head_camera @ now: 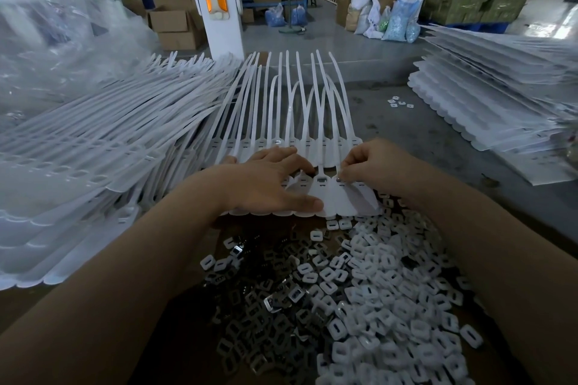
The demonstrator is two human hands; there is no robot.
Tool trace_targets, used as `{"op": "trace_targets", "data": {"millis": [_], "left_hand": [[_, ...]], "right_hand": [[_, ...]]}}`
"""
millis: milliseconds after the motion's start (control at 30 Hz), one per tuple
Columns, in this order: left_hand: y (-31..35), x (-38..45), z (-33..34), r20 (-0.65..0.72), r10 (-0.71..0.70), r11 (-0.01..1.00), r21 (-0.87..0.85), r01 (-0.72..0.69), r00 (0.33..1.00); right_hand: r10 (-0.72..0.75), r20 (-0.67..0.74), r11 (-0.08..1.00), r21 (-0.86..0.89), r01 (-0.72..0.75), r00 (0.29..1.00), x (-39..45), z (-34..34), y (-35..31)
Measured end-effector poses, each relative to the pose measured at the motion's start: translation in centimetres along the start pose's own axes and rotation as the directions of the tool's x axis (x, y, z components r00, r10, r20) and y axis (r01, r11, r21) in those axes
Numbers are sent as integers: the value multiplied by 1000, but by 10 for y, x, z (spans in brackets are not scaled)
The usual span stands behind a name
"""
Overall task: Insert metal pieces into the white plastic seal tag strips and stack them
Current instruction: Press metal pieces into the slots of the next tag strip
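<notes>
Metal pieces [275, 300] nearest; strip [300, 122] tails point away.

Left hand [269, 181] hides part of the tag strip [331, 200]

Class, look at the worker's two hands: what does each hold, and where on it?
The right hand pinches a small metal piece at a tag head. The left hand lies flat, pressing the seal tag strip down, gripping nothing.

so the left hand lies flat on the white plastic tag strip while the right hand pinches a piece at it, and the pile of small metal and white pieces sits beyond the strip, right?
Not quite. The head view shows the pile of small metal and white pieces on the near side of the white plastic tag strip, between the forearms. The left hand does lie flat; the right hand pinches.
</notes>
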State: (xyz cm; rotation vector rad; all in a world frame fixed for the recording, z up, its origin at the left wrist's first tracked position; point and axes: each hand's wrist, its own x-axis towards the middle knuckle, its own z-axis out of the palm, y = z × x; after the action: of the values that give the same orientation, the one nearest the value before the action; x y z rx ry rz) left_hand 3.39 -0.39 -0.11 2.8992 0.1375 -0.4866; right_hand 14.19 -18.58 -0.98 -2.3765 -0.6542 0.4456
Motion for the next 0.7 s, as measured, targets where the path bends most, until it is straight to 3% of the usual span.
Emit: {"op": "trace_targets", "data": {"millis": [333, 467, 700], "left_hand": [[2, -2, -1, 1, 6, 1000, -2, -6, 1000], [3, -2, -2, 4, 6, 1000, -3, -6, 1000], [4, -2, -2, 2, 10, 1000, -13, -10, 1000]], "right_hand": [[5, 2, 998, 62, -5, 1000, -1, -1, 0], [5, -11, 987, 161, -3, 1000, -2, -1, 1], [-54, -62, 998, -25, 53, 997, 0, 2, 3]]}}
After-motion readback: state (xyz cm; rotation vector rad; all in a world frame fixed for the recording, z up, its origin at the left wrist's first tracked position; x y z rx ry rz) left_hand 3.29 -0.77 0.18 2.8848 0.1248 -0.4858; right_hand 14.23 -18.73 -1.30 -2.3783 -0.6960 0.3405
